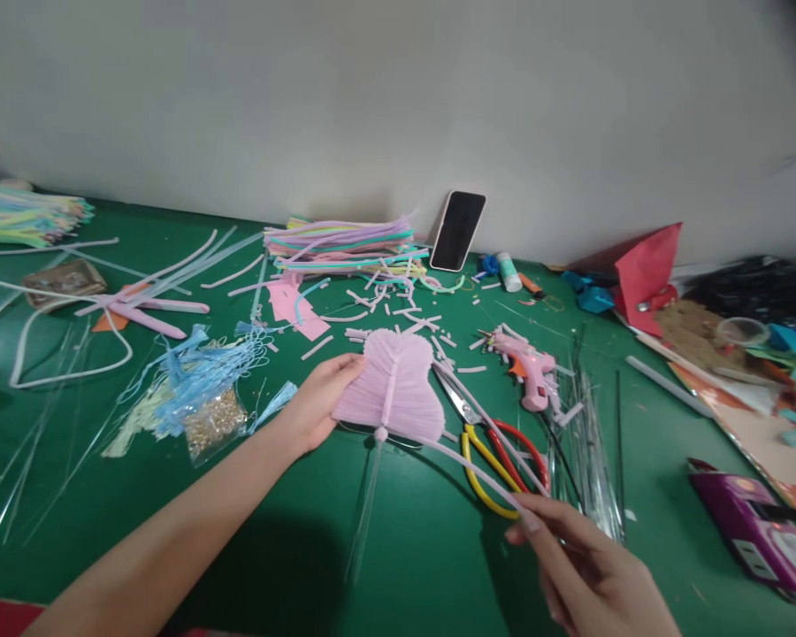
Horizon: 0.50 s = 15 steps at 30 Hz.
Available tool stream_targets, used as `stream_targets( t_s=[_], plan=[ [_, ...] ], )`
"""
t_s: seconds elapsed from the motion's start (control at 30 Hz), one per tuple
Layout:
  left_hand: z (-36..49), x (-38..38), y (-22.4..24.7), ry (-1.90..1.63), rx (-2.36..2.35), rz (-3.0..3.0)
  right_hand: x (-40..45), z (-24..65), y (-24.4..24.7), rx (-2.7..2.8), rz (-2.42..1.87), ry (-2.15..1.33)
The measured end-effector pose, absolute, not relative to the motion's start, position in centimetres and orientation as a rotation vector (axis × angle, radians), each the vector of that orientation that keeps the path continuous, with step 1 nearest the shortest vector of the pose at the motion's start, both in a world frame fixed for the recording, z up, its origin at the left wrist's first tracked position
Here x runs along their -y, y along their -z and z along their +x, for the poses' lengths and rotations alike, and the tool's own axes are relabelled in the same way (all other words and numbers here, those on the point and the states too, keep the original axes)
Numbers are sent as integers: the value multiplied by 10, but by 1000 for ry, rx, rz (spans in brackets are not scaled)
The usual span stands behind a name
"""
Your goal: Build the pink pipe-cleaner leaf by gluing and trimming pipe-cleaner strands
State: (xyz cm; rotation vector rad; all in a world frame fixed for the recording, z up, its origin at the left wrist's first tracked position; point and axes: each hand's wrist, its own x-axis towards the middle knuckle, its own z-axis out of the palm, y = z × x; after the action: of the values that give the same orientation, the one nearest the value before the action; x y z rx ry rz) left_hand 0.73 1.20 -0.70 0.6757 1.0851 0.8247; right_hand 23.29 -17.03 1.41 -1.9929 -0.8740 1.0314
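Observation:
A pale lilac fan-shaped piece made of pipe cleaners (pixel 415 389) is held up over the green table, with a rib down its middle and thin clear sticks hanging below. My left hand (pixel 325 398) grips its left edge, fingers partly behind it. From its lower right side runs a lilac pipe cleaner (pixel 468 462), whose far end my right hand (pixel 570 553) pinches between thumb and forefinger. Scissors with red and yellow handles (pixel 484 447) lie just beyond that strand, blades toward the fan.
A pink glue gun (pixel 527 364) rests right of the scissors. A phone (pixel 459 232) leans on the wall beside bundled pipe cleaners (pixel 338 243). Blue tassels (pixel 202 367) and a bag of gold beads (pixel 216 423) lie left; a purple device (pixel 756 522) sits right.

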Motion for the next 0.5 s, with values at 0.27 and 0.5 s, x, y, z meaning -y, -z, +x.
stream_targets(
  t_s=[0.27,0.5],
  plan=[
    [7,-12,12,-796,-1089,782,164,223,4,1124,-2096,-940],
    [6,-11,15,-746,-1116,970,143,237,2,2092,-1962,115]
  ],
)
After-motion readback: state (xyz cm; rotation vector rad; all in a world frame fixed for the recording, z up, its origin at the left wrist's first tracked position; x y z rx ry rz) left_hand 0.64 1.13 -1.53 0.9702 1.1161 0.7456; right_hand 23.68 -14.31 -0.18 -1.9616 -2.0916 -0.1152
